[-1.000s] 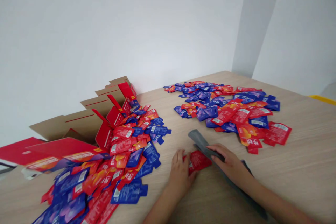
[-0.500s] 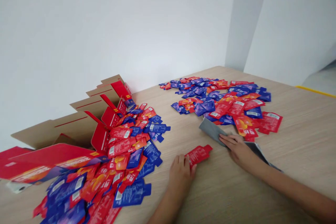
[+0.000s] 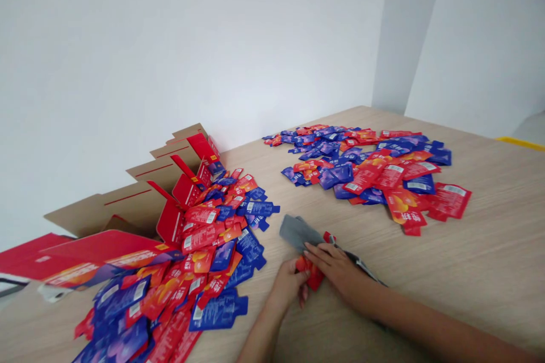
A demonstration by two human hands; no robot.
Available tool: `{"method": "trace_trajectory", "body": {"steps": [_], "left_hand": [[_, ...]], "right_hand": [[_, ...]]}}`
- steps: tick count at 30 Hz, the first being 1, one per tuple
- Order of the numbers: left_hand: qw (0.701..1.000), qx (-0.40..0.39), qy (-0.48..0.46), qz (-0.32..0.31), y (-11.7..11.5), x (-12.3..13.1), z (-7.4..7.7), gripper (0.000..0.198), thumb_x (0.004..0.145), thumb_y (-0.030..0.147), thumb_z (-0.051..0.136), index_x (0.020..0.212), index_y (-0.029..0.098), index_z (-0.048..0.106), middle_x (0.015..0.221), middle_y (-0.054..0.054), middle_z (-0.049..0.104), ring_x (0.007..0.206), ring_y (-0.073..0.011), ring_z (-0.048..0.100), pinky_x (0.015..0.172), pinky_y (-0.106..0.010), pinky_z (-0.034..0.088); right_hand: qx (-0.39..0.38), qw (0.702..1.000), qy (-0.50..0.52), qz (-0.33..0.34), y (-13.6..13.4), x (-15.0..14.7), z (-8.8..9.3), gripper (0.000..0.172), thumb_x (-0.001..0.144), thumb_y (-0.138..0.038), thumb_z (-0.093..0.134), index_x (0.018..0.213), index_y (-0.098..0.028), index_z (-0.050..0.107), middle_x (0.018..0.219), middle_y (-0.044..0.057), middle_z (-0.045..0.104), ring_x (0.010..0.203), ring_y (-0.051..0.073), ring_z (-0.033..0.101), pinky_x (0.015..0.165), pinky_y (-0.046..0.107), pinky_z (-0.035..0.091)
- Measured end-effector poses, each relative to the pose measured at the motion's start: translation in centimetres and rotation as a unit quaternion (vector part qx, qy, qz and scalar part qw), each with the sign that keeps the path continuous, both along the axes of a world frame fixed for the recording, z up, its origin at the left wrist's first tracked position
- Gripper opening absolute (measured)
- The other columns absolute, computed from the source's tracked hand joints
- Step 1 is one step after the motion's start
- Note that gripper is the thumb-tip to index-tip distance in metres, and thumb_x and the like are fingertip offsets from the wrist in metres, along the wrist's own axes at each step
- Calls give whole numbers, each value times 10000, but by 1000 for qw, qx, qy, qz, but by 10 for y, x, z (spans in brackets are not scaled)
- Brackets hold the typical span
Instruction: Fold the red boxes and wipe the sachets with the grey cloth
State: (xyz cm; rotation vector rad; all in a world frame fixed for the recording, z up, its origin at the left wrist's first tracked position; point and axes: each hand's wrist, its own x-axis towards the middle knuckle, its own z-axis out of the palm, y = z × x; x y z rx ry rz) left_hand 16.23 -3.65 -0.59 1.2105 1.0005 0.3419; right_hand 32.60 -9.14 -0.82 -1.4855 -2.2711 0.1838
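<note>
At the front middle of the table my left hand [image 3: 288, 286] pinches the near end of a red and orange sachet [image 3: 314, 277], lifted a little at that end. My right hand [image 3: 340, 272] presses a grey cloth [image 3: 299, 232] over the same sachet, fingers together on the fabric. Part of the cloth trails out behind the right hand, and the sachet's middle is hidden under it. Left of my hands lies a heap of red and blue sachets [image 3: 200, 261]. A blue sachet [image 3: 218, 310] lies nearest the left wrist.
Open red cardboard boxes [image 3: 110, 252] with brown inner flaps stand in a row at the left, against the white wall. A second spread of red and blue sachets [image 3: 370, 167] covers the far right part of the wooden table [image 3: 481, 272].
My right hand has moved left with the cloth, from beside the far sachets onto the red sachet. My left hand now lifts the sachet's end, which lay flat before.
</note>
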Motion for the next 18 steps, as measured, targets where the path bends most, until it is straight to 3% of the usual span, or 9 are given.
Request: {"method": "trace_trajectory", "body": {"steps": [3,5,8,10,12,15,18], "left_hand": [[998,-22,-40,46,5,-9,9,315,568,394,686,693,162,514,340,69,471,256,-73,354,275,-178,293],[988,-14,-82,129,15,-22,26,318,561,371,729,678,150,532,355,72,468,271,-63,362,279,-167,293],[932,38,-196,302,37,-43,54,305,563,299,772,680,150,533,420,76,496,337,-47,428,336,-139,355],[892,68,-257,365,53,-46,64,309,604,315,758,770,143,562,567,28,602,457,-64,540,451,-153,458],[898,84,-252,351,70,-34,62,369,691,414,682,899,129,573,757,-54,670,599,-114,625,579,-227,526],[945,200,-80,245,103,8,44,441,813,495,502,1050,125,536,961,-140,660,777,-194,666,696,-335,538],[925,331,93,163,148,56,29,455,825,392,510,1195,131,474,1208,-178,563,1047,-235,595,884,-373,467]], "right_hand": [[18,998,-30,-53,16,45,-15,609,685,-13,374,1262,-128,531,1334,94,500,1124,259,509,957,451,416],[42,995,-47,-76,20,76,-23,597,677,-17,383,1238,-133,553,1304,111,528,1096,261,529,931,469,427],[69,992,-40,-98,13,100,-29,522,742,-53,382,1214,-160,576,1276,107,555,1076,252,544,910,453,445],[78,991,-19,-107,3,100,-29,458,805,-113,390,1218,-184,573,1267,91,565,1077,249,544,912,441,448],[74,992,8,-106,-4,94,-25,414,861,-194,402,1249,-203,545,1261,78,570,1092,243,535,928,432,440],[47,993,38,-100,-10,87,-15,413,904,-284,404,1304,-217,487,1291,80,544,1158,230,490,973,427,401],[15,992,29,-123,-8,86,-7,492,877,-375,470,1354,-264,420,1407,83,411,1265,277,376,993,505,344]]}}
